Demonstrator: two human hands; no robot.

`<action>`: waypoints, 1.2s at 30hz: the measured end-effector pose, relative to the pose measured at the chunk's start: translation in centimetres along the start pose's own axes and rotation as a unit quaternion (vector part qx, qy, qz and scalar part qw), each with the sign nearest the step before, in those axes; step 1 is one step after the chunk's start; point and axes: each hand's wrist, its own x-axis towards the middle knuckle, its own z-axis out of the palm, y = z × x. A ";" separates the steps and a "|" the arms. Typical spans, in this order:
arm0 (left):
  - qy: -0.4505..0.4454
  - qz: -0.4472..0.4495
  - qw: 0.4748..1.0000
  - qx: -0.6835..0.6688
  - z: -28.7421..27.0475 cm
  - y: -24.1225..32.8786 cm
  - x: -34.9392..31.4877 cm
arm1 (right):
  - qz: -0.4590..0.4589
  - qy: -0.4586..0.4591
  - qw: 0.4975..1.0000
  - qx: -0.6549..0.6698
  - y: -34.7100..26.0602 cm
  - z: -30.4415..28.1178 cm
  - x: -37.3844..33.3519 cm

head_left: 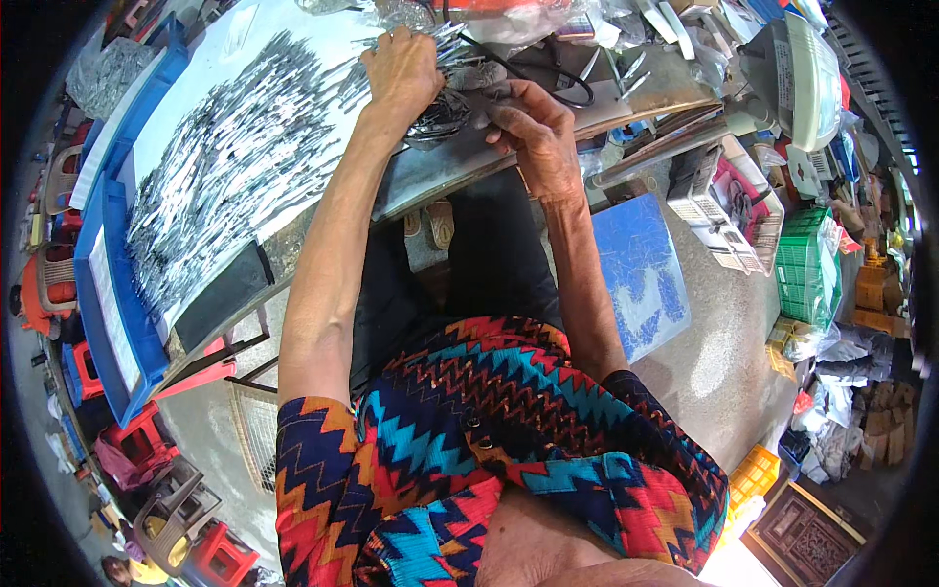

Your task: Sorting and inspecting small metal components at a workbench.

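My left hand (403, 76) is over the far part of the worktable, its fingers curled down at the edge of a heap of thin dark and silvery strips (249, 161). Whatever is under those fingers is hidden. Beside its wrist lies a shiny dark tangled bundle (440, 115). To the right, my right hand (533, 129) is closed just above the table's near edge, thumb and forefinger pinched together. Something greyish shows at its fingertips, too small to name. A black cable (577, 101) loops behind this hand.
Blue trays (110, 293) line the table's left side. Pointed tools (590, 65) and plastic bags lie at the back right. A scuffed blue board (641, 274) sits right of my legs. Farther right are a white basket (719, 210), a green crate (807, 264) and a pale machine (807, 83).
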 end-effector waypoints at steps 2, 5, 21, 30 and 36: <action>0.011 0.010 1.000 0.005 0.2 -0.2 -0.1 | 0.000 0.002 1.000 -0.002 0.1 -0.1 0.0; 0.022 0.025 0.999 0.022 0.3 -0.3 -0.4 | 0.001 0.003 1.000 0.001 0.5 -0.2 0.1; 0.029 -0.038 0.918 -0.393 -3.6 -2.0 -4.3 | -0.023 0.020 0.999 0.027 0.3 1.1 0.4; -0.054 -0.146 0.625 -0.765 -5.0 -0.2 -12.9 | -0.032 -0.022 0.997 0.061 -0.1 4.3 0.1; -0.037 -0.153 0.590 -0.792 -4.2 -0.2 -14.8 | 0.022 -0.068 0.983 0.169 0.2 5.5 -0.9</action>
